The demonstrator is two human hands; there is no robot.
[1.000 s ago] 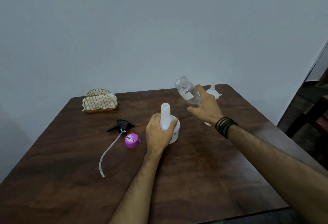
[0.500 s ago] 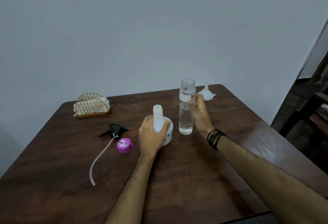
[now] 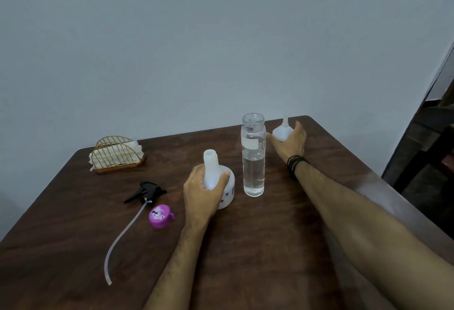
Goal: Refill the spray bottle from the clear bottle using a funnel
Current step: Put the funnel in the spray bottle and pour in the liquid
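The white spray bottle (image 3: 213,169) stands upright at the table's middle with its neck uncapped. My left hand (image 3: 201,192) is wrapped around its neck and shoulder. Just to its right the clear bottle (image 3: 253,160) stands upright and uncapped, partly filled with clear liquid, with no hand on it. Farther back right, a small white funnel (image 3: 282,131) sits spout up on the table. My right hand (image 3: 292,142) closes around the funnel's cone from the right.
The black spray head (image 3: 147,191) with its long dip tube lies left of the spray bottle, a purple cap (image 3: 160,216) beside it. A wire napkin holder (image 3: 116,154) stands back left. The dark wooden table (image 3: 245,248) ends close behind the funnel. A chair (image 3: 432,137) stands at the right.
My right hand set the tilted clear bottle down upright beside the spray bottle, let go, and reached back right to the funnel. My left hand kept its hold on the spray bottle.
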